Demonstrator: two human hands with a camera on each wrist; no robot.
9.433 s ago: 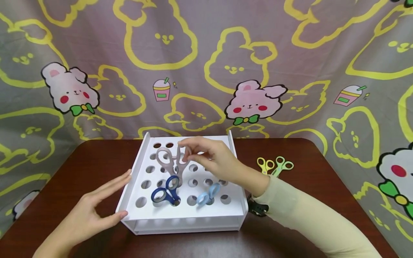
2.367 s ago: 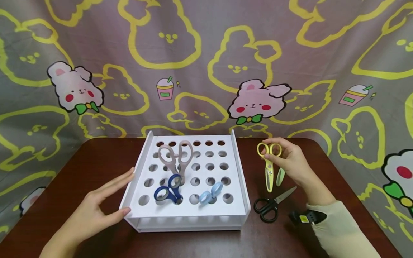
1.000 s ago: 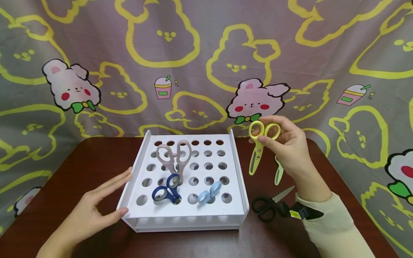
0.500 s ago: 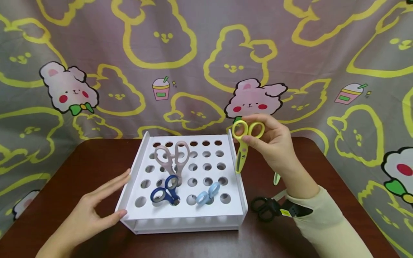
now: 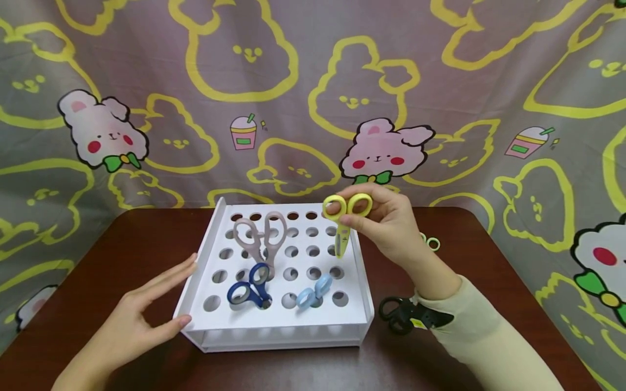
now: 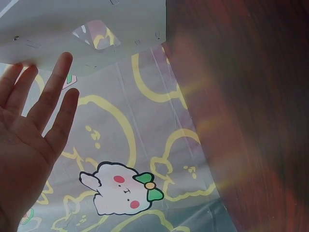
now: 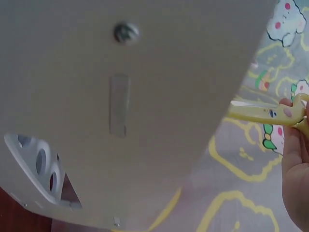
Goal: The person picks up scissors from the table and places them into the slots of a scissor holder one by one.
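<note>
My right hand [image 5: 383,222] pinches yellow scissors [image 5: 344,231] by the handles, blades pointing down, above the right side of a white rack [image 5: 279,321] with rows of round holes. In the right wrist view the yellow scissors [image 7: 265,112] show beside the rack's side panel [image 7: 159,106]. My left hand [image 5: 132,315] rests with straight fingers against the rack's left side; the left wrist view shows its spread fingers [image 6: 58,96] at the panel. Mauve scissors [image 5: 274,244], dark blue scissors [image 5: 250,288] and light blue scissors [image 5: 314,293] stand in rack holes.
Black scissors [image 5: 391,309] lie on the brown table [image 5: 469,255] right of the rack, partly hidden by my right wrist. Farther back, green scissors [image 5: 433,244] are mostly hidden behind my right hand. A patterned curtain [image 5: 303,70] hangs behind the table.
My right hand, earlier at the mauve scissors in the rack, later lifted the yellow scissors off the table at the right and carried them left over the rack. The left hand stays put.
</note>
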